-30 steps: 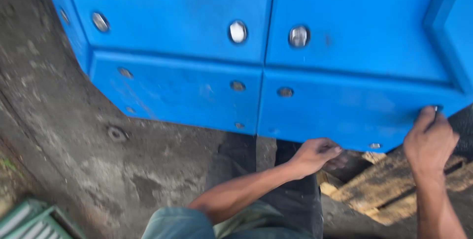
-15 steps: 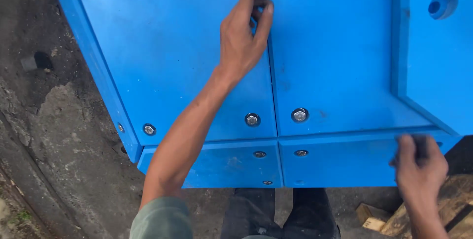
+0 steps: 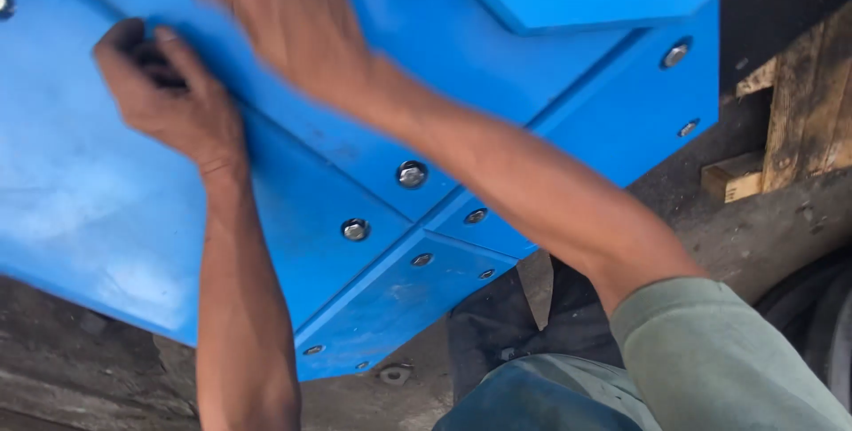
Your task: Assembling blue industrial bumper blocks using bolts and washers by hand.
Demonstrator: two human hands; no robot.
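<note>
A big blue panelled structure (image 3: 106,209), its plates joined by recessed bolts (image 3: 412,173), fills most of the view above the rough concrete floor (image 3: 80,378). Wooden blocks (image 3: 799,111) lie at the right. The right hand (image 3: 293,23), blurred, lies spread flat on the far panel, seemingly to steady it. The left hand (image 3: 169,98) is curled narrow around something small and dark at the seam; what it is cannot be told.
</note>
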